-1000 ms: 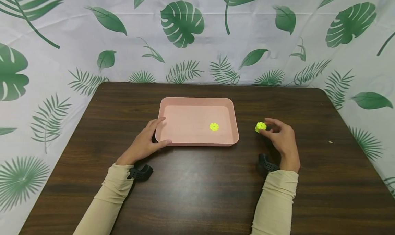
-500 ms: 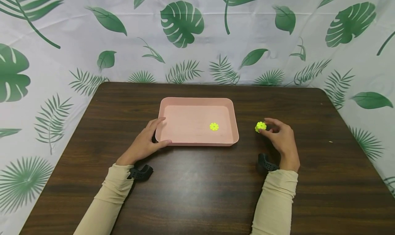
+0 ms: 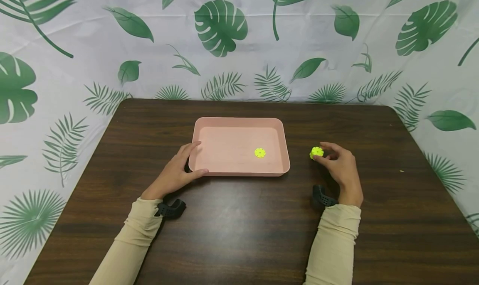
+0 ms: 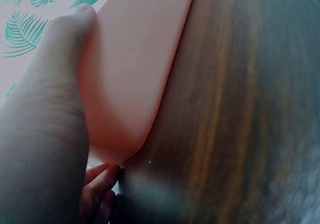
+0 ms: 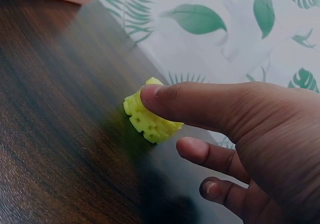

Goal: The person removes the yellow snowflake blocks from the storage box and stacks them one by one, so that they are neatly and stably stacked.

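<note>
A shallow pink tray (image 3: 228,152) sits on the table, with one yellow-green notched disc (image 3: 260,153) lying flat inside, right of its middle. My left hand (image 3: 170,175) grips the tray's near left corner: the thumb lies along the front rim, the fingers at the left side. In the left wrist view several fingertips (image 4: 102,181) curl in under that corner. To the right of the tray, my right hand (image 3: 342,168) pinches a small stack of the same notched discs (image 3: 317,152). The right wrist view shows the thumb pressed on the stack (image 5: 145,119); the fingers behind it are partly hidden.
The dark wood-grain table (image 3: 232,235) runs up to a white cloth (image 3: 157,56) printed with green leaves. A tiny pale speck (image 3: 401,171) lies on the table to the right. Each wrist wears a black band (image 3: 172,209).
</note>
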`<state>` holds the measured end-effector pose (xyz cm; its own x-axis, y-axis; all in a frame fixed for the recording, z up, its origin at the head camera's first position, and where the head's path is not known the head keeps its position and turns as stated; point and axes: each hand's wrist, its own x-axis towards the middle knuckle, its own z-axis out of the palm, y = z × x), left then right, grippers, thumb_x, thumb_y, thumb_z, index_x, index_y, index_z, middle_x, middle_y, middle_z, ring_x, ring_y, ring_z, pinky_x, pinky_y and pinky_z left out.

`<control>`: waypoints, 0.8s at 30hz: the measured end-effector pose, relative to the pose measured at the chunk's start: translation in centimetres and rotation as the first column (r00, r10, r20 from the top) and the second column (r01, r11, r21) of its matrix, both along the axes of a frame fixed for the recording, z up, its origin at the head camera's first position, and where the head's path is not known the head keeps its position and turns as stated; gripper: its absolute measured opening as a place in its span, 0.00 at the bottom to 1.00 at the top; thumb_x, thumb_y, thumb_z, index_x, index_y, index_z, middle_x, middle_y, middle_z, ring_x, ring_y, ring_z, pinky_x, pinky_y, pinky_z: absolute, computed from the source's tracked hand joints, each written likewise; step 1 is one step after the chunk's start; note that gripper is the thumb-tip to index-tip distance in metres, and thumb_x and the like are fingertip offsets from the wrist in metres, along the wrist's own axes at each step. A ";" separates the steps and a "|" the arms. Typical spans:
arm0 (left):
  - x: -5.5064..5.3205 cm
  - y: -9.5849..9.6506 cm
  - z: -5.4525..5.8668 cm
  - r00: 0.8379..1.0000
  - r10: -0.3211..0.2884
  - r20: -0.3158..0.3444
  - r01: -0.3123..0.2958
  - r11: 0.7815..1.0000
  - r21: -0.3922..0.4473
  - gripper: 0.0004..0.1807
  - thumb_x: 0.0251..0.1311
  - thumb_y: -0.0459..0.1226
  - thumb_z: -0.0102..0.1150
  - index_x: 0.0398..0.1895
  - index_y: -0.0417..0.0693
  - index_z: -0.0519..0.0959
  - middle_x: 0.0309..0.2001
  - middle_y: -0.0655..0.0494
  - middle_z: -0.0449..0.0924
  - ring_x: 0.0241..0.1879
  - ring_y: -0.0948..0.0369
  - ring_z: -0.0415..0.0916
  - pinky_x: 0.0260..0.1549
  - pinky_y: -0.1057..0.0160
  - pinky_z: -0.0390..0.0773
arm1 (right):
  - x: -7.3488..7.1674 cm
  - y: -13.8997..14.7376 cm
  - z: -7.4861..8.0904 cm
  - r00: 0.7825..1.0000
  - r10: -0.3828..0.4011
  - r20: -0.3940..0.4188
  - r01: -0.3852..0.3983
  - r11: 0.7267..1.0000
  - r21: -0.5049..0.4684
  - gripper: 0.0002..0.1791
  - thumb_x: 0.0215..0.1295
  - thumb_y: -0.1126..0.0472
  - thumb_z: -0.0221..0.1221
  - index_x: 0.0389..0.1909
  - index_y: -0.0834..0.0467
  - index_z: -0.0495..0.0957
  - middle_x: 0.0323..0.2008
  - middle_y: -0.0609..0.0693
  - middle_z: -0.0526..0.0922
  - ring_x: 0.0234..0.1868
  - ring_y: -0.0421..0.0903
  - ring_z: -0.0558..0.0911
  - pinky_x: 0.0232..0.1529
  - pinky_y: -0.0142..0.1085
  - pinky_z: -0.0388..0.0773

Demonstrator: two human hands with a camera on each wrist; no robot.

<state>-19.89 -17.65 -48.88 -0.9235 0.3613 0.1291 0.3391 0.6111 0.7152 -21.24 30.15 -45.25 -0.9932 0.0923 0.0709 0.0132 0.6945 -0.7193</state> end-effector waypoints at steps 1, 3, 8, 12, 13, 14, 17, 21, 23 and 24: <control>0.0 0.0 0.0 1.000 0.000 0.001 0.000 1.000 0.001 0.49 0.64 0.54 0.69 0.82 0.56 0.55 0.79 0.49 0.55 0.75 0.45 0.58 0.67 0.32 0.63 | 0.0 0.0 0.0 1.000 -0.001 -0.001 0.001 1.000 0.002 0.30 0.69 0.57 0.69 0.68 0.63 0.76 0.57 0.64 0.81 0.42 0.49 0.75 0.34 0.26 0.71; 0.0 0.0 0.0 1.000 -0.001 0.002 0.001 1.000 0.002 0.49 0.64 0.54 0.69 0.82 0.56 0.55 0.79 0.49 0.55 0.75 0.45 0.58 0.67 0.32 0.63 | 0.0 0.0 0.0 1.000 -0.004 0.000 0.004 1.000 0.005 0.29 0.69 0.57 0.69 0.68 0.63 0.76 0.57 0.64 0.81 0.43 0.49 0.75 0.34 0.26 0.71; -0.1 0.0 0.0 1.000 -0.001 0.000 0.001 1.000 0.003 0.49 0.64 0.53 0.70 0.82 0.56 0.55 0.78 0.49 0.56 0.75 0.45 0.59 0.67 0.32 0.63 | 0.0 0.0 0.0 1.000 -0.011 0.007 0.011 1.000 0.004 0.30 0.69 0.55 0.69 0.68 0.63 0.76 0.59 0.64 0.80 0.43 0.50 0.76 0.34 0.26 0.71; -0.1 0.0 0.0 1.000 -0.002 -0.007 0.002 1.000 0.000 0.49 0.64 0.53 0.70 0.82 0.56 0.55 0.78 0.49 0.56 0.75 0.45 0.59 0.67 0.33 0.63 | 0.2 -0.2 0.4 0.999 -0.035 -0.014 0.035 0.999 -0.009 0.30 0.70 0.53 0.68 0.68 0.62 0.76 0.54 0.62 0.80 0.41 0.48 0.74 0.34 0.27 0.70; -0.1 0.0 0.0 1.000 -0.002 -0.008 0.002 1.000 0.000 0.48 0.64 0.54 0.69 0.82 0.56 0.55 0.78 0.49 0.57 0.75 0.45 0.59 0.67 0.33 0.63 | 0.2 -0.4 0.6 0.999 -0.043 -0.028 0.043 0.999 -0.013 0.30 0.70 0.52 0.68 0.67 0.62 0.77 0.51 0.61 0.81 0.40 0.48 0.74 0.33 0.28 0.70; -0.1 0.0 0.0 1.000 -0.002 -0.008 0.002 1.000 0.001 0.48 0.64 0.54 0.69 0.82 0.56 0.55 0.78 0.49 0.56 0.75 0.45 0.59 0.66 0.33 0.63 | 0.1 -0.7 0.8 0.998 -0.047 -0.050 0.047 0.999 -0.013 0.29 0.69 0.53 0.68 0.67 0.62 0.78 0.49 0.61 0.81 0.39 0.48 0.74 0.33 0.28 0.69; 0.0 -0.1 0.1 1.000 0.003 -0.009 -0.003 1.000 0.003 0.49 0.64 0.54 0.70 0.82 0.56 0.56 0.78 0.48 0.56 0.75 0.44 0.59 0.66 0.32 0.63 | -0.3 -1.9 1.4 0.991 -0.032 -0.126 0.031 0.999 -0.010 0.26 0.69 0.55 0.69 0.64 0.63 0.80 0.46 0.61 0.81 0.37 0.47 0.74 0.34 0.28 0.69; 0.0 -0.2 0.0 1.000 0.002 -0.009 -0.002 1.000 0.004 0.49 0.64 0.54 0.69 0.82 0.56 0.55 0.78 0.48 0.56 0.75 0.44 0.59 0.66 0.32 0.64 | -1.1 -4.5 2.1 0.977 0.039 -0.211 -0.041 0.999 -0.004 0.23 0.68 0.59 0.70 0.61 0.64 0.81 0.51 0.63 0.82 0.37 0.48 0.75 0.36 0.29 0.69; 0.0 -0.2 0.0 1.000 -0.002 -0.005 0.002 1.000 0.001 0.49 0.64 0.55 0.69 0.82 0.56 0.55 0.78 0.49 0.56 0.75 0.45 0.59 0.66 0.33 0.64 | -1.5 -6.1 2.4 0.970 0.085 -0.226 -0.088 0.996 -0.003 0.23 0.68 0.61 0.70 0.60 0.65 0.81 0.52 0.64 0.83 0.36 0.49 0.76 0.36 0.32 0.70; 0.0 -0.1 -0.1 1.000 -0.005 -0.004 0.005 1.000 -0.001 0.49 0.64 0.55 0.69 0.83 0.56 0.55 0.78 0.49 0.56 0.75 0.45 0.59 0.66 0.33 0.64 | -1.7 -6.9 2.5 0.967 0.109 -0.229 -0.112 0.994 0.003 0.22 0.67 0.62 0.70 0.60 0.65 0.81 0.51 0.64 0.83 0.36 0.50 0.76 0.36 0.34 0.71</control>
